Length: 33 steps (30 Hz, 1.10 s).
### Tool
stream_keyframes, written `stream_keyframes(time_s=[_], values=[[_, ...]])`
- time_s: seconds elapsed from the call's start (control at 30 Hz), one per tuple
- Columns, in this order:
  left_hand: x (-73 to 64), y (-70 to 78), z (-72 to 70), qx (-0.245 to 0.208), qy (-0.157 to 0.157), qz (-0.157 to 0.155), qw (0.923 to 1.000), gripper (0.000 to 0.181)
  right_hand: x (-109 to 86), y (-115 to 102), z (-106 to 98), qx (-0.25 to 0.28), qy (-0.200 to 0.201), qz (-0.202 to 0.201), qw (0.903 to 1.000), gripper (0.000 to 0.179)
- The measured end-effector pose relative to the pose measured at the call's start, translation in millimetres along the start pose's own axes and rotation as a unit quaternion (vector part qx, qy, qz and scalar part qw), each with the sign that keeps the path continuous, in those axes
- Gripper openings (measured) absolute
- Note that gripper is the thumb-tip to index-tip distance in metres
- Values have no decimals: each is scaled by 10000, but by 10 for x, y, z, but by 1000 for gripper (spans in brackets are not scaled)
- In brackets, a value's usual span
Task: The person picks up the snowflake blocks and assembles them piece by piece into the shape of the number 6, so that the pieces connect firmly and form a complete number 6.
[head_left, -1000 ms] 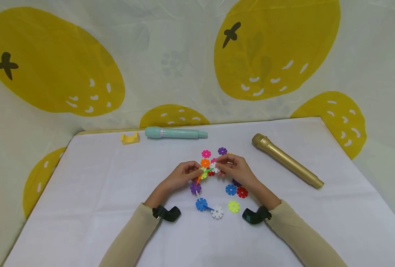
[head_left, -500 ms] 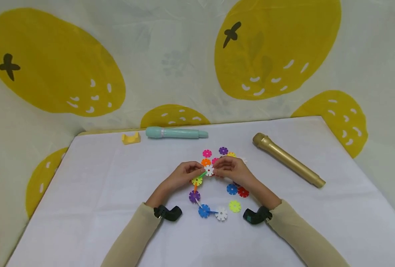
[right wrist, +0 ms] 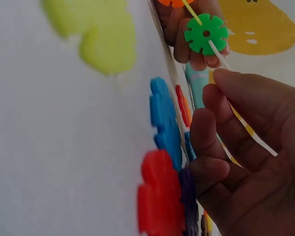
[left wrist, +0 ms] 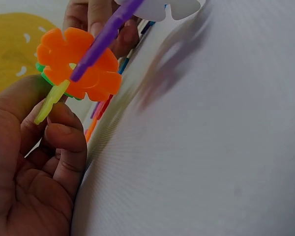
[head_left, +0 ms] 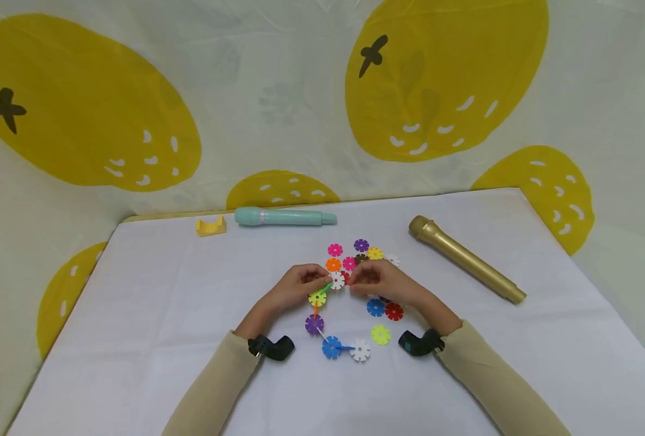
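My left hand (head_left: 300, 287) pinches the upper end of a chain of interlocking snowflake discs, close to its white disc (head_left: 337, 280). Below that hang a yellow disc (head_left: 317, 297), a purple disc (head_left: 314, 325), a blue disc (head_left: 332, 347) and another white disc (head_left: 360, 350), slotted together by edge-on discs between them. In the left wrist view an orange disc (left wrist: 88, 71) partly hides a green one behind it. My right hand (head_left: 384, 283) sits just right of the upper white disc, fingers loosely bent, apart from it and holding nothing visible. The right wrist view shows a green disc (right wrist: 206, 34) beyond its fingertips.
Loose discs lie behind and below the right hand, among them an orange disc (head_left: 334, 264), a blue disc (head_left: 375, 307), a red disc (head_left: 394, 312) and a yellow-green disc (head_left: 380, 335). A teal microphone (head_left: 286, 217), yellow block (head_left: 211, 227) and gold microphone (head_left: 466, 259) lie farther out.
The right hand has let go of the white disc and drawn slightly right. The chain's upper end has shifted left and its lower discs have moved nearer the person. The left hand keeps its pinch.
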State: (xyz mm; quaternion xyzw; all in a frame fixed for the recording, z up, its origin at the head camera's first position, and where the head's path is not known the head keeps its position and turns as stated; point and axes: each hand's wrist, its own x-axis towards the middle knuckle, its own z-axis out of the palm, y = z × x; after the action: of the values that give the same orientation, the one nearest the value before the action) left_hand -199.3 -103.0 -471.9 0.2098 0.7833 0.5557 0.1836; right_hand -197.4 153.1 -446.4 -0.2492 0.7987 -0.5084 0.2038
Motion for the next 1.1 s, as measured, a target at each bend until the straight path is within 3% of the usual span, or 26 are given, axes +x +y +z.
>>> stream_keyframes(time_s=[0.2,0.43,0.83,0.97,1.1], values=[[-3,11,1,-61,-13,26,10000,19,-52,15,-161,-381,-678,46,9970,16],[-2,-1,1,-77,-50,47,9999,18,-135,32,-304,-865,-1476,-18,9853,27],[4,-31,6,-176,434,-126,9988,24,-141,37,-282,-1179,-1049,-110,9874,27],[-1,-15,4,-144,368,-122,9991,24,-126,4,-266,-1120,-931,-43,9893,28],[-2,-5,2,-141,281,-136,9994,22,-111,-5,-248,-1102,-568,-36,9923,28]])
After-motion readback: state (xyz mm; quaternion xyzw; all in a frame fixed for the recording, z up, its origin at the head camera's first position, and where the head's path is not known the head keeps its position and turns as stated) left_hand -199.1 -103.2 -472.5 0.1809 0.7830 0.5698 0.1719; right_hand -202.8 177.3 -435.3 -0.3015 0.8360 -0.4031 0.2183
